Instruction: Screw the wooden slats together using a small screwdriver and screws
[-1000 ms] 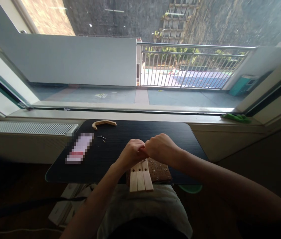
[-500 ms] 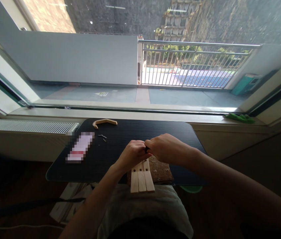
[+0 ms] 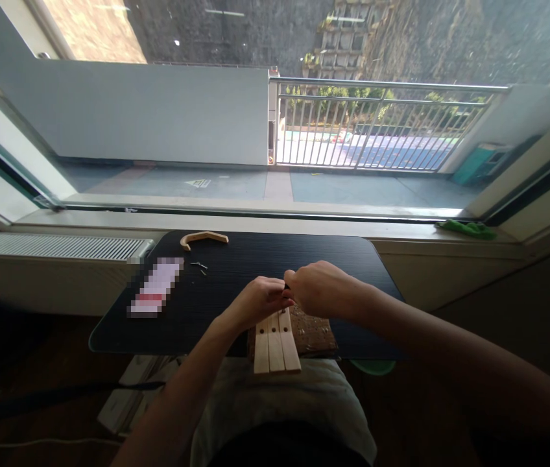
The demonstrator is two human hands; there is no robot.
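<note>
Three pale wooden slats [image 3: 275, 344] with small holes lie side by side at the near edge of the black table [image 3: 343, 259], on top of a brown cork board [image 3: 314, 334]. My left hand [image 3: 258, 301] is closed over the far ends of the slats. My right hand [image 3: 321, 288] is curled in a fist just right of it, pinching a small dark thing at the fingertips that I cannot make out. The two hands touch above the slats.
A curved wooden piece [image 3: 203, 238] lies at the table's far left. Small metal screws [image 3: 200, 266] and a blurred white-and-red card [image 3: 155, 285] lie left of my hands. A radiator [image 3: 56, 246] runs to the left; a green cloth [image 3: 467, 227] sits on the sill.
My hands have stayed over the slats' far ends; the right hand shifted slightly and its fingertips now meet the left hand a little higher. The view tilted slightly.
</note>
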